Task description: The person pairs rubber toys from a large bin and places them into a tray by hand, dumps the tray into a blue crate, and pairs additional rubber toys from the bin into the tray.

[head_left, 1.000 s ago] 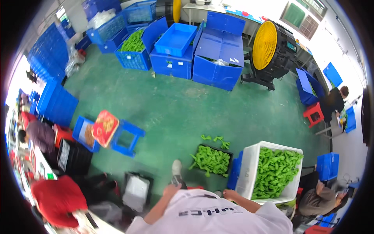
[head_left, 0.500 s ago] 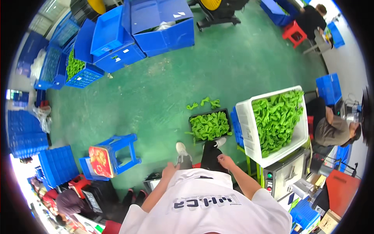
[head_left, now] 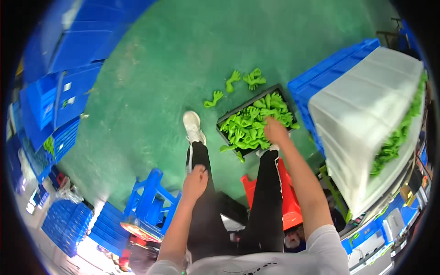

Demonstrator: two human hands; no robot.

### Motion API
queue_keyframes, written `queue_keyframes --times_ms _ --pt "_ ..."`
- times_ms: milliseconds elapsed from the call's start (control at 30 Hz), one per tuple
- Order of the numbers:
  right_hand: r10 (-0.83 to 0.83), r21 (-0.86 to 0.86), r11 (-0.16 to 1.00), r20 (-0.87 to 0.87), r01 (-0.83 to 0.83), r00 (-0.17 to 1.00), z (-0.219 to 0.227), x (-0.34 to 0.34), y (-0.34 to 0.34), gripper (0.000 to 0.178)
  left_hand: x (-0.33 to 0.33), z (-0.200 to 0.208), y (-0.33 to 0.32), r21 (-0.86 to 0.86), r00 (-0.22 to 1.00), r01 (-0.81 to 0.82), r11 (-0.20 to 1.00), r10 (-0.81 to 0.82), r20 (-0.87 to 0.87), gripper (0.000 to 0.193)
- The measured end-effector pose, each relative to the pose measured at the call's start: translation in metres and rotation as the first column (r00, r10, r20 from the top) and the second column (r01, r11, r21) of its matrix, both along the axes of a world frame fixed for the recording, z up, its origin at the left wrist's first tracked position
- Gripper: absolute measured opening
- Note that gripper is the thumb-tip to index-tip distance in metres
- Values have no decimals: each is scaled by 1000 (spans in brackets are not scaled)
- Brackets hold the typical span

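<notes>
Two hands: I see both reaching down in front of me, well apart from each other.
Right hand [head_left: 275, 129]: over the near edge of the black tray [head_left: 228, 120], touching the pile of green glove-shaped parts [head_left: 250, 126]; fingers curled, but I cannot tell whether they grip one.
Left hand [head_left: 195, 179]: loosely closed, empty as far as I can see, resting against my left leg in black trousers.
Tray: on the green floor [head_left: 151, 68], just right of my white shoe [head_left: 192, 126].
Loose parts [head_left: 238, 82]: scattered on the floor beyond the tray.
White crate [head_left: 366, 119]: right of the tray, holding more green parts, on blue crates [head_left: 321, 80].
Blue stool [head_left: 149, 204]: near left.
</notes>
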State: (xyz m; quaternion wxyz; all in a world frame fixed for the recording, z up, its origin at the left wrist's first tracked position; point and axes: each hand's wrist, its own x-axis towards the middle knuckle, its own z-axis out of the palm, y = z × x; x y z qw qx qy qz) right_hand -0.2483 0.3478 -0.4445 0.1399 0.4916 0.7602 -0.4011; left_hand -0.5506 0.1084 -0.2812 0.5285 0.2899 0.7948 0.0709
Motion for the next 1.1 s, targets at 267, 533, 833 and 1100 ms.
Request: queue_keyframes --times_ms 267,533,833,1100 --pt "-99 290 956 196 39 976 -283 -152 135 79 -60 -364 117 185 881 461 868 -424 -208 40" --pt "-439 127 896 407 426 801 -335 -264 98 93 -85 -495 146 88 894 347 934 -300 -332 48" --pt "-451 391 836 88 386 888 -367 -247 63 68 -100 -486 119 71 987 142 987 -137 -79 40" --pt "-580 182 758 -253 627 775 -319 -168 84 41 -46 -375 107 103 943 -46 994 9 333 40"
